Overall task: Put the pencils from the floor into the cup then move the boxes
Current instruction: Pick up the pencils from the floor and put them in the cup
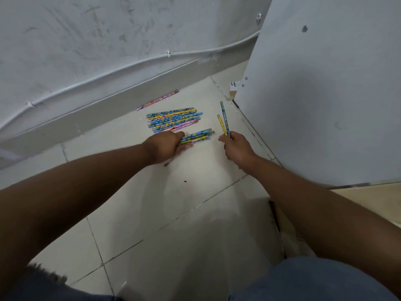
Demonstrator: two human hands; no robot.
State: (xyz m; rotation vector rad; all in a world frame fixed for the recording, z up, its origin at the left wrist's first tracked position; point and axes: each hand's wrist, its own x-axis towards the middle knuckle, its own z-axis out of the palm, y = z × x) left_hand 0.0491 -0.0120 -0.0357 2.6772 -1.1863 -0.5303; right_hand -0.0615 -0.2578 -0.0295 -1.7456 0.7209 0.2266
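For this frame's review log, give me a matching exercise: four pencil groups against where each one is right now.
Things:
1 pink pencil
2 large pencil pile
3 small pencil bundle
4 two pencils

Places:
a in the right hand
b alone by the baseboard
c in the left hand
d heaped on the tile, untouched

Pairs: 1-b, 2-d, 3-c, 4-a

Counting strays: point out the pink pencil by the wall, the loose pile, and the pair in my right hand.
pink pencil [157, 100]: head view, mid-shaft.
loose pile [174, 119]: head view, centre of the heap.
held pair [224, 117]: head view, blue shaft, upper half.
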